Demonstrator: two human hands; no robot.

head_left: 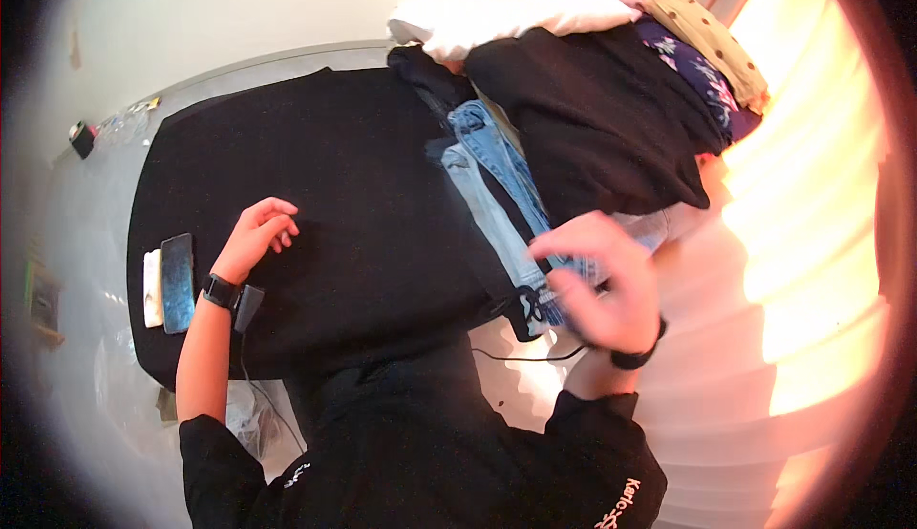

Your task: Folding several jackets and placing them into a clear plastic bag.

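Note:
My left hand [258, 235] hovers over or rests on the left part of a black-covered table [334, 176]. Its fingers are loosely bent and apart, with nothing in them. Out to the right, my right hand [602, 281] is somewhat blurred by motion. Thumb and fingers stand apart there, and I see nothing held. It is over or beside folded light-blue jeans [482, 190] at the table's right edge and hides part of them. A black drawstring [528, 305] lies close by its fingertips. Whether this hand touches the cloth I cannot tell.
A black garment [592, 109] tops a clothes pile at the back right, beside a white garment [516, 13], a floral navy cloth [693, 71] and a dotted tan cloth [712, 42]. A dark phone [178, 284] lies by a white object [152, 287]. Pale curtains [793, 271] hang right.

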